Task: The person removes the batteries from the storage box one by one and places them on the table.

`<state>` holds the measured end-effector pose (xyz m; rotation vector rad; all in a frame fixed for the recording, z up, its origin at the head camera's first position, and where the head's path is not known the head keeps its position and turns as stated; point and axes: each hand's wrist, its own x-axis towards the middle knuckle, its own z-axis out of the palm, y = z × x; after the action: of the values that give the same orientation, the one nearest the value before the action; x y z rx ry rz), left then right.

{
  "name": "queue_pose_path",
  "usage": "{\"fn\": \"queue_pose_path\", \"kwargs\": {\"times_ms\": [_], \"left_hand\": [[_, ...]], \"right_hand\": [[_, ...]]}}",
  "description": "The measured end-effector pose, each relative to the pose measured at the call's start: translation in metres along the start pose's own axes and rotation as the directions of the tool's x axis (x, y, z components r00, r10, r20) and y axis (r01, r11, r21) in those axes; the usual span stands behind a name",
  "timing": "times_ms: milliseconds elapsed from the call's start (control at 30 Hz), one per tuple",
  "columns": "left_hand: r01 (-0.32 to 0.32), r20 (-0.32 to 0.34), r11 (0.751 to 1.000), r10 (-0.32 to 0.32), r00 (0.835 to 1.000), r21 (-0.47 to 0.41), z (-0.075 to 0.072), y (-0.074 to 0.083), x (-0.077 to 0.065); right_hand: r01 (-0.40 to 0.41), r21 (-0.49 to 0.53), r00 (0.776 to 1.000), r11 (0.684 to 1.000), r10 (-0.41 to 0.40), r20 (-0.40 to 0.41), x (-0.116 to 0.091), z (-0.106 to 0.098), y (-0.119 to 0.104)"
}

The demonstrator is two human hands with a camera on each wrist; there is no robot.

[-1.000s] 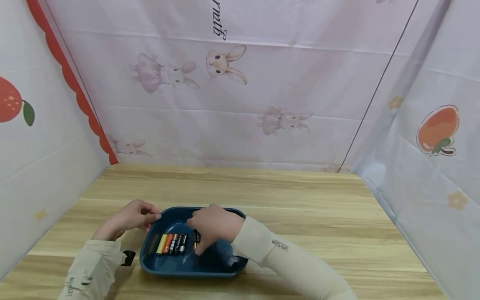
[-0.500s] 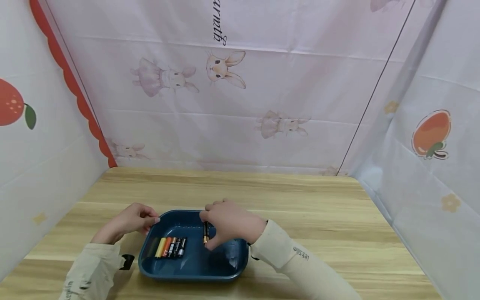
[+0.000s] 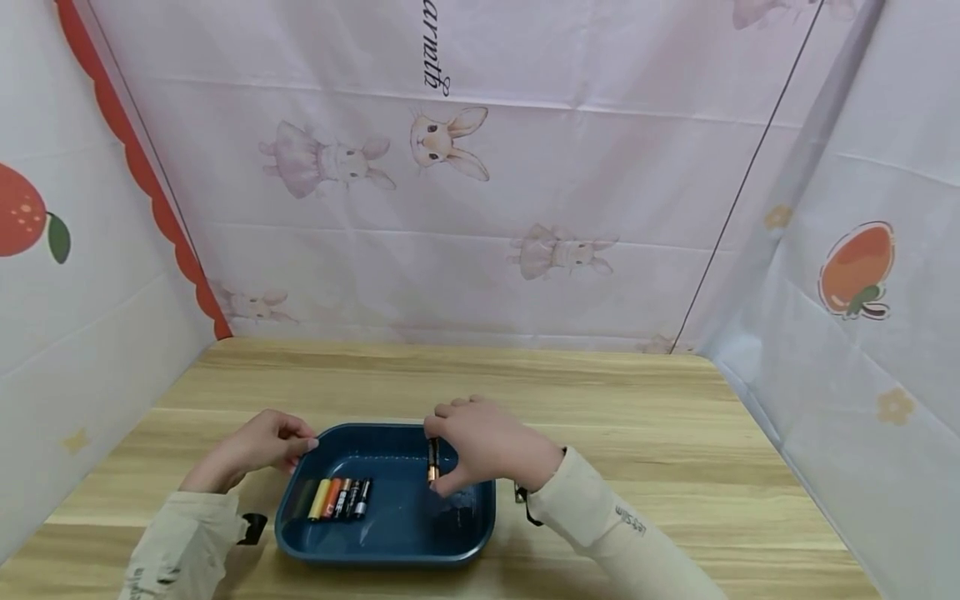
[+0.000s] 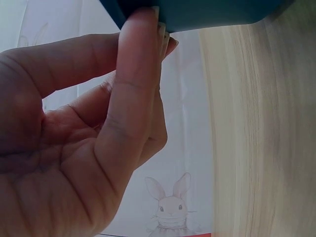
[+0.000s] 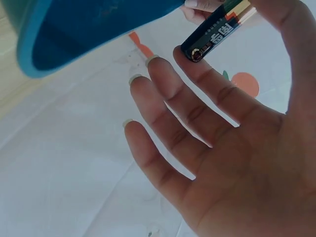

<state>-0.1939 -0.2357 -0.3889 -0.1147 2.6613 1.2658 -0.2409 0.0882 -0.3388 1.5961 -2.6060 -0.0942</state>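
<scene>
A dark blue rectangular tray (image 3: pixel 401 521) stands on the table. At its far left corner, my left hand (image 3: pixel 266 442) pinches the rim between thumb and fingers; the left wrist view shows the fingertips on the tray's edge (image 4: pixel 207 12). My right hand (image 3: pixel 491 442) is over the tray's right part, holding a black and copper battery (image 3: pixel 432 461) by its ends between thumb and index finger. White lettering shows on this battery (image 5: pixel 212 37) in the right wrist view, where the other fingers spread away from it. Inside the tray at left, several batteries (image 3: pixel 340 498) lie side by side: yellow, orange and black ones.
The light wood table (image 3: pixel 600 417) extends behind and to the right of the tray. A printed white cloth (image 3: pixel 465 292) hangs behind the table, with more cloth at both sides. Black wrist straps (image 3: pixel 255 528) show at the sleeves.
My right hand has moved right across the tray with the battery, away from the row. My left hand stays at the tray's corner. The view has shifted slightly.
</scene>
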Motion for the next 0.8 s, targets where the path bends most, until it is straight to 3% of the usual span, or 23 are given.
{"fn": "queue_pose_path", "kwargs": {"times_ms": [800], "left_hand": [[-0.002, -0.007, 1.0, 0.002, 1.0, 0.025, 0.0, 0.002, -0.001]], "right_hand": [[-0.074, 0.121, 0.993, 0.99, 0.085, -0.084, -0.039, 0.002, 0.032]]}}
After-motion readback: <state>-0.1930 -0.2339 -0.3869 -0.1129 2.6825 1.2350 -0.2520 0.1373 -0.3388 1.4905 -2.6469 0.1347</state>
